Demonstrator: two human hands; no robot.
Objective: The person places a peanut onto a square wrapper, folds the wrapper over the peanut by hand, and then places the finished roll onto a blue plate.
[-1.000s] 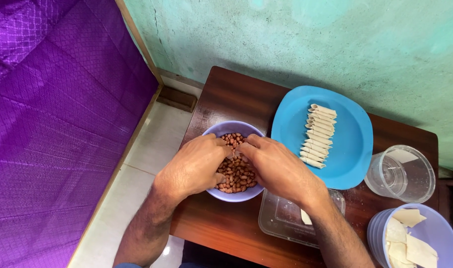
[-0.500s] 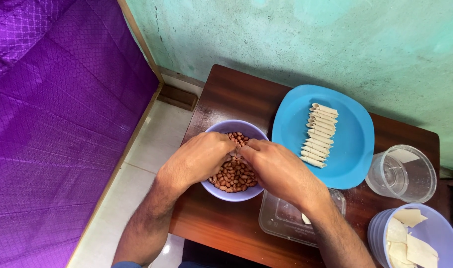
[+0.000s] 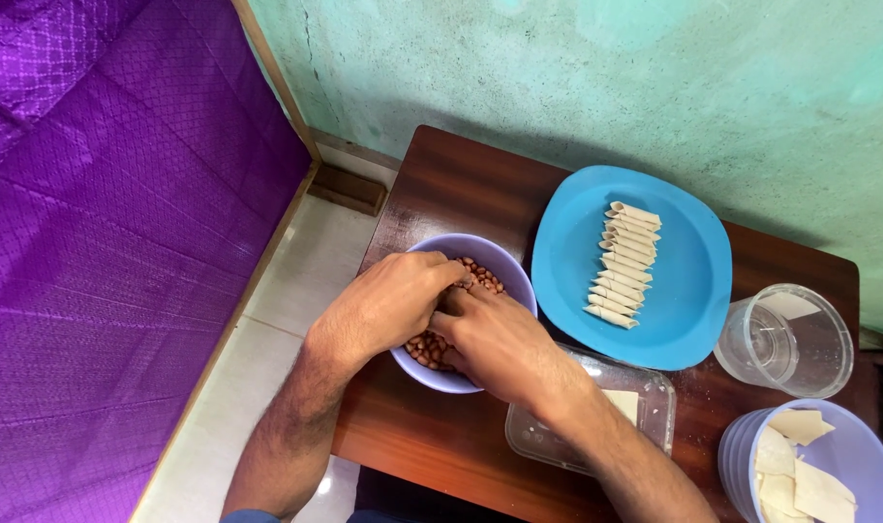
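Note:
A lilac bowl (image 3: 507, 272) of brown peanuts (image 3: 482, 277) stands near the left edge of a small dark wooden table (image 3: 461, 189). Both my hands are inside it. My left hand (image 3: 383, 305) comes in from the left, fingers curled down into the peanuts. My right hand (image 3: 495, 339) lies over the bowl's right half, fingers bent in among the nuts and touching the left hand's fingertips. What the fingers pinch is hidden.
A blue plate (image 3: 688, 281) holds a row of rolled dough pieces (image 3: 624, 263). A clear tub (image 3: 788, 339), a clear rectangular box (image 3: 635, 407) and a lilac bowl of flat dough squares (image 3: 819, 470) stand at right. Purple bedding (image 3: 103, 213) fills the left; a green wall (image 3: 606, 68) is behind.
Both hands have sunk deeper into the peanut bowl and closed together, covering more of the nuts. The other dishes have not moved.

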